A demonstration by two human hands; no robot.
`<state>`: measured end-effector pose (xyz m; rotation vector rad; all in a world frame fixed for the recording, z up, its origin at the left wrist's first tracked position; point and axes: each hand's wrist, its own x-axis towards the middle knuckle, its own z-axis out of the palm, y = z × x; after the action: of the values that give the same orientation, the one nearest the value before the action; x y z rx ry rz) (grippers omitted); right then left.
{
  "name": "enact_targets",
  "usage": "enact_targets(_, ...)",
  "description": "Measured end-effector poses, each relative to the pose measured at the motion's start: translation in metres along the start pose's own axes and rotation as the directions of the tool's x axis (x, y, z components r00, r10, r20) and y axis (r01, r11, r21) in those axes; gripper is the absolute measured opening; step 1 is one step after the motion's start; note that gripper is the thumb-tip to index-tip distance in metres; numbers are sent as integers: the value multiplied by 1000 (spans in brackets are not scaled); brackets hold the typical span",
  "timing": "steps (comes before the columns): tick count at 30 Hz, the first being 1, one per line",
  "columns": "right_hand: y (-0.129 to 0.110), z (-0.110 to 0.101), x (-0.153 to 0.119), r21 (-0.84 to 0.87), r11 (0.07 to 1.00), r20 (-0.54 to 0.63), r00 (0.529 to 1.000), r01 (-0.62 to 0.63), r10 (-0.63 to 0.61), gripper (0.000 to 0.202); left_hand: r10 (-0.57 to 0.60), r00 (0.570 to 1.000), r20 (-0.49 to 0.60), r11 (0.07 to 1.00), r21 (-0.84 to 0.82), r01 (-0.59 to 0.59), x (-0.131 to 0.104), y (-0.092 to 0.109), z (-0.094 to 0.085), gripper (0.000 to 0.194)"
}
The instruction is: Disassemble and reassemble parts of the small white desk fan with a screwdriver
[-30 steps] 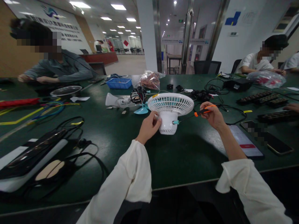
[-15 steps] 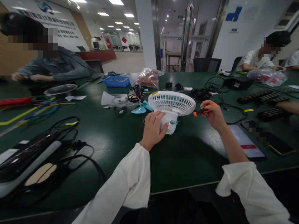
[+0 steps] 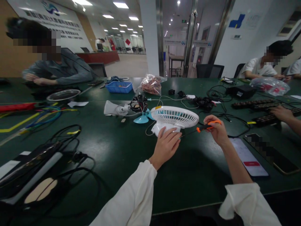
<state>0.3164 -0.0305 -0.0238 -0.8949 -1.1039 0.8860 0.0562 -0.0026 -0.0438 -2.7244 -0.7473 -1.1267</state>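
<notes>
A small white fan [image 3: 175, 116] lies on the green table, its round slatted grille tipped upward and blue blades showing through the slots. My left hand [image 3: 166, 145] is closed over the white housing below the grille, covering much of it. In my right hand [image 3: 218, 131] is a screwdriver [image 3: 207, 126] with an orange and black handle. Its thin shaft points left to the housing beside my left fingertips. Whether the tip touches a screw is hidden. Behind the fan sit a blue fan blade [image 3: 141, 119], a dark motor [image 3: 139, 103] and a white fan part [image 3: 111, 108].
A blue basket [image 3: 119, 87] and a plastic bag of reddish-brown material [image 3: 151, 84] stand farther back. Cables and a power strip [image 3: 28, 157] lie left. A phone [image 3: 249, 157] and a dark phone [image 3: 272, 152] lie right. Co-workers sit across; another person's hand [image 3: 283, 113] reaches in at right.
My left hand has shifted rightward over the housing and now covers the teal piece that showed before. The screwdriver stays in my right hand, its shaft now angled down toward my left fingertips.
</notes>
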Motion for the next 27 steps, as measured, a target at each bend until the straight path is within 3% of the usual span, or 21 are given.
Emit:
enact_targets(6, -3, -1, -7, -114, 992, 27, 998, 55, -52, 16, -8, 1000, -5, 998, 58, 8, 3, 2, -4, 21)
enact_targets(14, -2, 1, -8, -37, 997, 69, 995, -63, 65, 16, 230, 966, 118, 963, 113, -243, 26, -7, -8, 16)
enact_targets(27, 2, -5, -11, -95, 992, 159, 982, -84, 98, 25, 129, 991, 20, 991, 19, -130, 11, -10, -5, 24)
